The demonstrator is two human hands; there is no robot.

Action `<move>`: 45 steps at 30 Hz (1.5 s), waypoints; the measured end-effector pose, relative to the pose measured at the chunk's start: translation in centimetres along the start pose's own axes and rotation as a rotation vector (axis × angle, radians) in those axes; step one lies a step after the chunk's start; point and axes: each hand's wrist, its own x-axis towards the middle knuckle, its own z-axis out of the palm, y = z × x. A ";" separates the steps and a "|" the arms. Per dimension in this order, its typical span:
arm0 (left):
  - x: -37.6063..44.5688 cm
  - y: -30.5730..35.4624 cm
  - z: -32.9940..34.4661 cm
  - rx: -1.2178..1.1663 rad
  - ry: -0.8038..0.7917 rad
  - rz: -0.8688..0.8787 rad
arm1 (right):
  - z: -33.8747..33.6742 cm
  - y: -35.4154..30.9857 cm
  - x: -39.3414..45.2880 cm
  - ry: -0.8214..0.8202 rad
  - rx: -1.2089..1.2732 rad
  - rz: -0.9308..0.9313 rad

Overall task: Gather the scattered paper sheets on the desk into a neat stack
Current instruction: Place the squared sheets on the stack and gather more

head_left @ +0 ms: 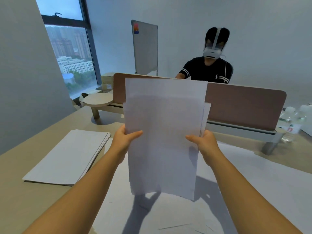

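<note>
I hold a bundle of paper sheets (163, 132) upright in the middle of the frame, lifted clear of the worktop (25, 200). My left hand (125, 141) grips its left edge, thumb lying across the front of the top sheet and the other fingers hidden behind the paper. My right hand (204, 142) grips the right edge the same way, thumb on the front, fingers behind. The sheets are not squared up: one stands taller at the top, the edges of others stick out past the right side near the top of my right hand, and the bottom edges hang ragged and blurred above the worktop.

Below the bundle, across the lower middle and lower right of the frame, more loose sheets (253, 183) lie flat on the worktop, overlapping each other, with the shadow of the bundle and my arms falling on them. At the left of the frame, a flat stack of paper (67, 156) rests on the worktop, its edges fairly even, well apart from the bundle I hold.

Behind the bundle a brown divider panel (244, 105) runs along the far edge of the worktop. A small round wooden stand (98, 99) sits at its left end. Beyond the divider, in the upper right of the frame, another person (209, 70) in a dark shirt sits wearing a headset. A whiteboard (145, 46) stands against the wall in the upper middle, and a window (70, 48) fills the upper left. Clear plastic bottles (293, 119) stand at the right edge.
</note>
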 end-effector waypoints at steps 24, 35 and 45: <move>1.7 -3.0 -0.5 -0.010 -0.157 -0.059 | -0.4 1.8 0.4 -0.121 0.060 0.017; 2.9 -2.9 1.2 -0.020 -0.110 -0.035 | 0.6 1.6 1.2 0.119 -0.002 -0.069; 3.3 -4.3 0.8 0.053 -0.164 -0.082 | 0.2 0.4 1.1 0.241 -0.348 -0.446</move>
